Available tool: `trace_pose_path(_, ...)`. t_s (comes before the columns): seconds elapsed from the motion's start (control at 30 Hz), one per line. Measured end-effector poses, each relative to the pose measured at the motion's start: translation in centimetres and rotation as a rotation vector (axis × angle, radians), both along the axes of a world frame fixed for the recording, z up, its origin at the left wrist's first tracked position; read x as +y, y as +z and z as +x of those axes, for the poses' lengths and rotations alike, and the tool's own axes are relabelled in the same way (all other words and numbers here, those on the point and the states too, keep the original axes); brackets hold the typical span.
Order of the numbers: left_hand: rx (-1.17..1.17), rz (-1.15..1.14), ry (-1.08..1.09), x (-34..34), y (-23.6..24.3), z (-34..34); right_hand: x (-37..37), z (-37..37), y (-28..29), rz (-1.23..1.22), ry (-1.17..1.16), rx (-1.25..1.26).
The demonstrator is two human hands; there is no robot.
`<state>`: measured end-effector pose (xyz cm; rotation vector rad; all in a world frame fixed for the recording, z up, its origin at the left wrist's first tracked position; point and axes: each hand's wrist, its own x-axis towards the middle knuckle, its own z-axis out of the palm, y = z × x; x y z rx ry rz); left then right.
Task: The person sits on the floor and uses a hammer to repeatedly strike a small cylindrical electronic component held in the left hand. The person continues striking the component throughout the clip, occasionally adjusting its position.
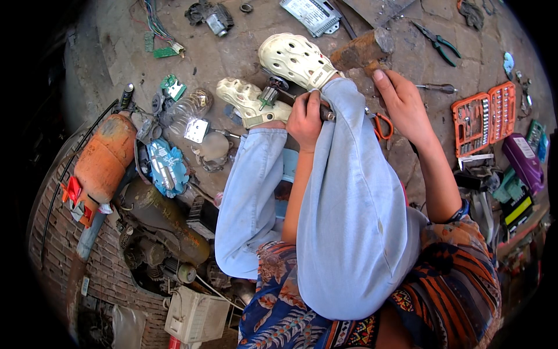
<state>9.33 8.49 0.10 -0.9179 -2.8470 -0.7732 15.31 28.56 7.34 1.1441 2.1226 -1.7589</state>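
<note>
My left hand [304, 123] is closed round a dark rod-like tool [327, 113], whose round end shows beside my jeans leg. Just beyond that hand, over my cream clog, sits a motor armature [268, 95] with a dark round end. I cannot tell whether the tool touches it. My right hand [402, 107] has its thumb and fingers loosely extended beside a rusty block [363, 49], with nothing visible held. Behind it lies a screwdriver [440, 88], and near its wrist are orange-handled scissors or pliers [382, 126], partly hidden by my leg.
Dark-handled pliers [439, 43] and an orange socket set [484, 119] lie on the right. A silver box [312, 14] is at the far side. An orange cylinder [104, 154], blue fan-like part [167, 167] and circuit boards [172, 87] crowd the left.
</note>
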Motion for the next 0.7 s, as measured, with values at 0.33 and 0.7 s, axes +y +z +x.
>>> trace_pose_path(0.33,0.001,-0.004,0.011,0.1,0.6,-0.1,0.1,-0.1,-0.1,-0.014,0.0,0.001)
trace_pose_path(0.7,-0.012,0.134,0.065,-0.6,1.0,-1.4,0.4,0.2,0.6,-0.079,-0.008,0.007)
